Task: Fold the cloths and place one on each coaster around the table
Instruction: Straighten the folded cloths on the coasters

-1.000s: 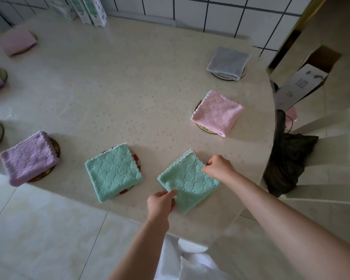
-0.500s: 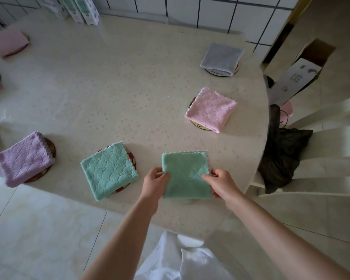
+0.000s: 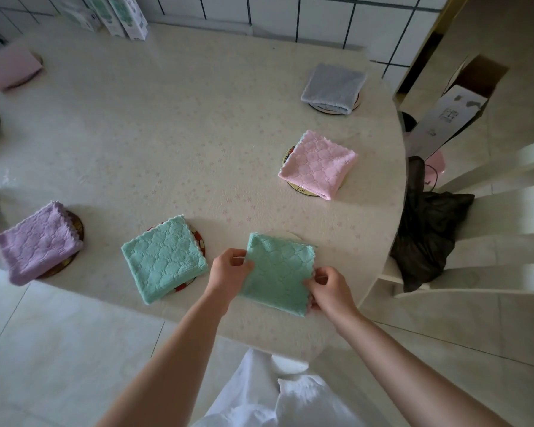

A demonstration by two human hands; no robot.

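Fingers (image 3: 244, 262) of the left hand (image 3: 228, 271) curl round the left edge of a folded green cloth (image 3: 278, 272), thumb on top. Fingertips (image 3: 319, 279) of the right hand (image 3: 332, 291) pinch its near right corner in the same way. Both hands are grasping the cloth. It lies over a pale coaster (image 3: 292, 236) close to the near edge of the table (image 3: 167, 134), and only a thin arc of the coaster's rim shows past the cloth's far side. Whether the cloth rests fully flat cannot be told.

To finish this step well, the cloth probably needs nudging slightly away from the person so it sits centred on the coaster. Both hands should keep the layers pinched together, lay the cloth flat, then let go together so the fold does not spring open.

Just left, a second green cloth (image 3: 164, 257) lies on a red-patterned coaster (image 3: 199, 241). Further round are a purple cloth (image 3: 37, 241), a pink cloth (image 3: 318, 163) and a grey cloth (image 3: 333, 84), each on its own coaster.

A second ago the held cloth sat cornerwise like a diamond, with the left hand at its near corner and the right hand at its right corner. It has since been turned nearly square to the person, and the hands have shifted to its left edge and near right corner.
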